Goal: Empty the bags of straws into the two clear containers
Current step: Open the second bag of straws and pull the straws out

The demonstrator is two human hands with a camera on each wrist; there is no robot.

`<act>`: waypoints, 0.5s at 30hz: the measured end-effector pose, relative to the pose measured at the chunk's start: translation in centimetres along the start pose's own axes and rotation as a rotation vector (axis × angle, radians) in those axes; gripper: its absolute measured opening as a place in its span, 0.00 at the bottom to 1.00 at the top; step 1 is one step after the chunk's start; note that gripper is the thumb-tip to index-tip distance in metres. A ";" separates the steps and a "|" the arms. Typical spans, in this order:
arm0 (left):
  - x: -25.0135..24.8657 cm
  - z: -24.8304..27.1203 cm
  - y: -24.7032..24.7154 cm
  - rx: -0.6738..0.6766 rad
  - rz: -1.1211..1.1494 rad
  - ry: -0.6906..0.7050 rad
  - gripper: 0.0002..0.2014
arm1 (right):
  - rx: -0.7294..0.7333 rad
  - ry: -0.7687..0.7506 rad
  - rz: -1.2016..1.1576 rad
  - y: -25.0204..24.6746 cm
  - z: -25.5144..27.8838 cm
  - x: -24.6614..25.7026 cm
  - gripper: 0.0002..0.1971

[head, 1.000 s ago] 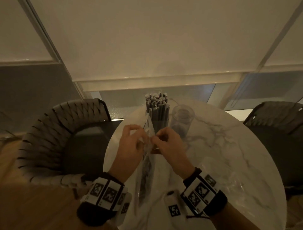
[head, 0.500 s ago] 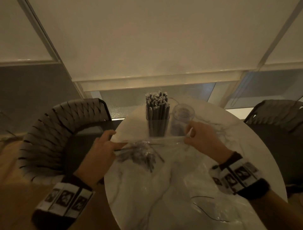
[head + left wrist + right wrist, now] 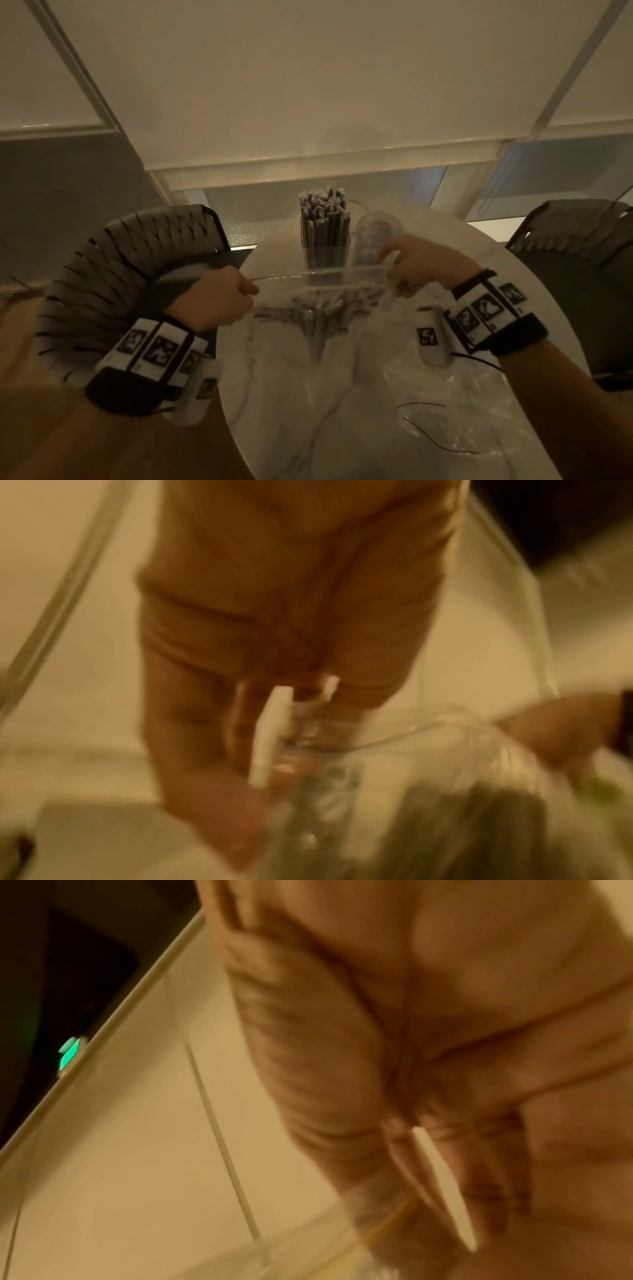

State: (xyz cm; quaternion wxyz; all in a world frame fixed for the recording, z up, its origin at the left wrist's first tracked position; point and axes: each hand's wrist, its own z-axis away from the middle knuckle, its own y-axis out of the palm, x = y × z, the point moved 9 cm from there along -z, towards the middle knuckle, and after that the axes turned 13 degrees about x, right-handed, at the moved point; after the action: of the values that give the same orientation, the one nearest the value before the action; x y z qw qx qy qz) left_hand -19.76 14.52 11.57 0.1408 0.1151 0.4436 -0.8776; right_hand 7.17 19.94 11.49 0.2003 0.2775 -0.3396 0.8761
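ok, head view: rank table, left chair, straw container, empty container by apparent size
1. table, fills the most frame.
2. left chair.
3. straw container and empty container: they look alike; the right hand hides part of the empty one, so no ranking.

— How is the light? Dim and warm, an amber-brown cast over all three views.

— Any source? Pale daylight shows low through the strip of window glass under the cream roller blind; the blind itself glows faintly.

— Glare? Soft sheen on the round white marble table and on the crinkled clear plastic bag.

— Sharpness? The head view is soft and grainy, straight frames bowing near the edges. Both wrist views are heavily smeared; the left hand and right hand are out-of-focus orange masses.
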 end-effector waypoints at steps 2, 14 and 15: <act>-0.5 -1.0 1.1 0.034 0.245 0.006 0.20 | 0.070 -0.024 -0.088 1.6 -1.0 0.7 0.22; 0.0 -0.9 0.9 -0.017 0.040 0.053 0.34 | -0.250 -0.129 0.059 -0.7 0.9 2.2 0.09; -0.4 -0.7 0.7 -0.013 0.221 0.096 0.29 | -0.317 -0.176 0.022 -1.3 1.4 2.9 0.09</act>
State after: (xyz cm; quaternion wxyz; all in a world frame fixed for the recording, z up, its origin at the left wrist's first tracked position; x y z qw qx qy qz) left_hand -19.05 14.71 10.79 0.2162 0.2041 0.4402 -0.8473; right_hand 6.18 20.31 14.80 0.2017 0.3143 -0.4926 0.7861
